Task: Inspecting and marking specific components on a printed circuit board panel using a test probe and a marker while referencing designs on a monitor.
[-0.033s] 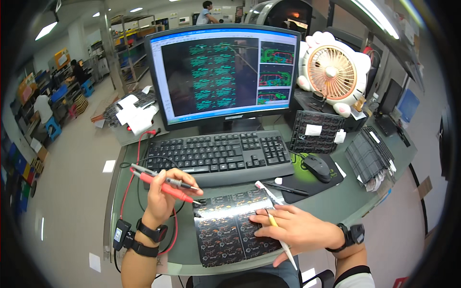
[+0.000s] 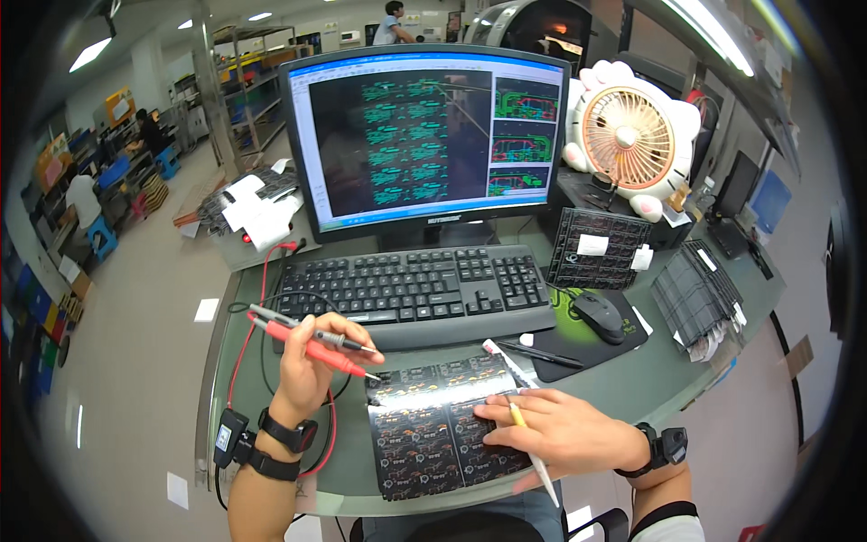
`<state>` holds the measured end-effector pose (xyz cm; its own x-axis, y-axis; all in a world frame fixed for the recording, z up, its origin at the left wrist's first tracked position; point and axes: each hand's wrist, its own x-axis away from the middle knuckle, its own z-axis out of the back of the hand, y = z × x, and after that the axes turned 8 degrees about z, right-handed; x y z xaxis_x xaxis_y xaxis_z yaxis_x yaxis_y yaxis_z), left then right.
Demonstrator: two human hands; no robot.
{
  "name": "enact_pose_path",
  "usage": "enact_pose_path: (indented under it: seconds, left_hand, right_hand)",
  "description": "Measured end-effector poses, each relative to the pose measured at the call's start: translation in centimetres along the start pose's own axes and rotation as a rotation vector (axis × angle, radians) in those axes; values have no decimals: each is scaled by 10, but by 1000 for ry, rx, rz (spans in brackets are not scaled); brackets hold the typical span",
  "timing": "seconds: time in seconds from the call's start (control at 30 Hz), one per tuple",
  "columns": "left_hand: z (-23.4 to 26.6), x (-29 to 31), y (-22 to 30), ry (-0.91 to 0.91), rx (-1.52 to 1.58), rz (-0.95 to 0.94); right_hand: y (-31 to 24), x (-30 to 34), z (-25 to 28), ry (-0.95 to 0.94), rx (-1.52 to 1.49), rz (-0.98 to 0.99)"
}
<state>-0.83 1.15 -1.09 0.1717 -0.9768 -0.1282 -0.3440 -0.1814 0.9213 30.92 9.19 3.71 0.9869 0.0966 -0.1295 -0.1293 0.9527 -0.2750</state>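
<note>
My left hand is closed around two test probes, one red and one grey and black. The red probe's tip is at the upper left corner of a black circuit board panel; whether it touches is too small to tell. The grey probe's tip stands a little above, toward the keyboard. My right hand rests its fingertips on the right part of the panel. Between its fingers sits a slim yellow-and-white pen-like tool, pointing down toward the table's near edge. A bright band of glare crosses the panel.
Behind the panel are a black keyboard, a monitor with a board layout, and a mouse on its mat. Pens lie near the panel. More boards stand at right, beside a fan. Probe leads loop at left.
</note>
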Motion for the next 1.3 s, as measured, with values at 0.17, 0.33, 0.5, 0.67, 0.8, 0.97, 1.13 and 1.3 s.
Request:
enact_pose_path:
  seconds: [0.17,0.33,0.5,0.67,0.8,0.97,1.13,1.3]
  left_hand:
    - [4,1,3,4,44,-7]
    - [6,-1,3,2,65,6]
    - [6,-5,-1,9,84,32]
    - [6,2,12,-7,85,86]
    - [-12,-3,25,-156,62,148]
    - [-34,-2,30,-443,-84,339]
    - [-50,7,19,-370,-301,300]
    - [-54,9,13,-479,-538,224]
  right_hand:
    - [3,-2,17,-5,-128,-1]
    - [4,-5,21,-41,-145,-28]
    - [-3,1,19,52,-57,22]
    - [-22,1,21,293,150,17]
    - [-34,-2,14,382,260,152]
    - [-53,-3,-3,381,368,208]
    - [-56,-2,-5,389,197,137]
    - [-19,-28,19,669,111,23]
